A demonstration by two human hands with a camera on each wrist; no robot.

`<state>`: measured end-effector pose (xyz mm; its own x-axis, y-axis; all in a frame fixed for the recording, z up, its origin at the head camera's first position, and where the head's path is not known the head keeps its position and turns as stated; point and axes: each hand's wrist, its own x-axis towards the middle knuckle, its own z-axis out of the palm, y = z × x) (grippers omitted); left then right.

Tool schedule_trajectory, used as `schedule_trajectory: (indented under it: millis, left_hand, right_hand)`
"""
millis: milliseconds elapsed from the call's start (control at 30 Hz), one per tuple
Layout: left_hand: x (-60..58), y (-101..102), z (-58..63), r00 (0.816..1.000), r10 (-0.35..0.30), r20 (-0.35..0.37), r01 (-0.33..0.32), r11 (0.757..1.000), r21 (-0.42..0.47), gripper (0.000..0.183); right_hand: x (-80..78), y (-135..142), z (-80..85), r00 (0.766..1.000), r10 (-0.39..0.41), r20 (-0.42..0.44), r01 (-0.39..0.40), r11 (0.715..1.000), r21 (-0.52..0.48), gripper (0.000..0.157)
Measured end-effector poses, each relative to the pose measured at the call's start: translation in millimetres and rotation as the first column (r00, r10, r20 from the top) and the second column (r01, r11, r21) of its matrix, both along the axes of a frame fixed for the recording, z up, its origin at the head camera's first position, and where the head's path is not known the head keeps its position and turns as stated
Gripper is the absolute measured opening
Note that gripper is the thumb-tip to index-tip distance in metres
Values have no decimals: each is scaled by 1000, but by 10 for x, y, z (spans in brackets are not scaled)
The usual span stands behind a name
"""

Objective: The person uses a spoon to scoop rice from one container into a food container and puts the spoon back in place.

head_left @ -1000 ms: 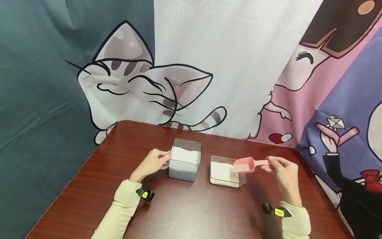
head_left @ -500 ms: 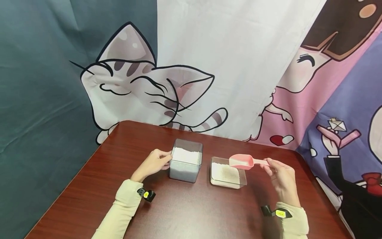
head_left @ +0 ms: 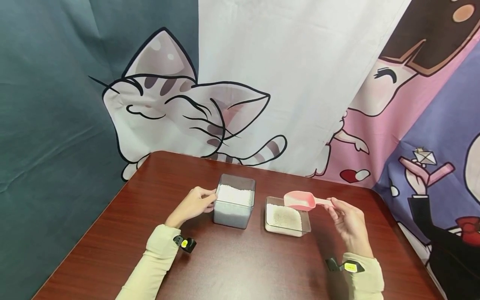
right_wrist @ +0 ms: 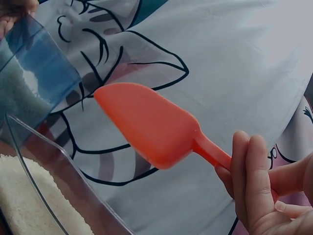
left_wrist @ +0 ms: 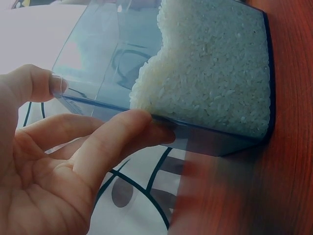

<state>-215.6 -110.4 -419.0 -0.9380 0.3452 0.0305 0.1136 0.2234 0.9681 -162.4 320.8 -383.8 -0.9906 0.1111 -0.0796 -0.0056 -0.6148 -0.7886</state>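
Left hand (head_left: pixel 193 205) pinches the tall box (head_left: pixel 231 217) by its wall, maybe to keep it still. Right of the tall box, the right hand (head_left: pixel 348 221) pinches the pink scoop (head_left: pixel 304 202) by its handle near the low box (head_left: pixel 275 201) of pale grains (head_left: pixel 283 218), maybe so spills land inside.

A pink scoop (head_left: pixel 300 201), held by its handle in the right hand (head_left: pixel 348 223), is in the air above the far side of a shallow clear container (head_left: pixel 283 229); its bowl points towards a tall container (head_left: pixel 232 218). This one is bluish, transparent, partly filled with white rice (head_left: pixel 234 194); the left hand (head_left: pixel 192 204) grips its side. The shallow container carries whitish grains.
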Motion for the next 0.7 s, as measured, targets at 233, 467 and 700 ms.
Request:
schedule_trajectory:
  millis: [233, 467, 700]
  left_hand:
    - [6, -19, 15, 1000, 8, 3, -8, 1000, -3, 37]
    - [108, 1, 208, 999, -35, -1, 35, 999, -4, 38]
    - [177, 5, 318, 1000, -28, 1, 28, 999, -29, 36]
  right_hand:
    - [-28, -11, 4, 1000, 8, -12, -8, 1000, -11, 24]
    - [-20, -32, 31, 1000, -3, -18, 3, 1000, 0, 23]
    - [-47, -179, 97, 998, -23, -56, 26, 999, 44, 22]
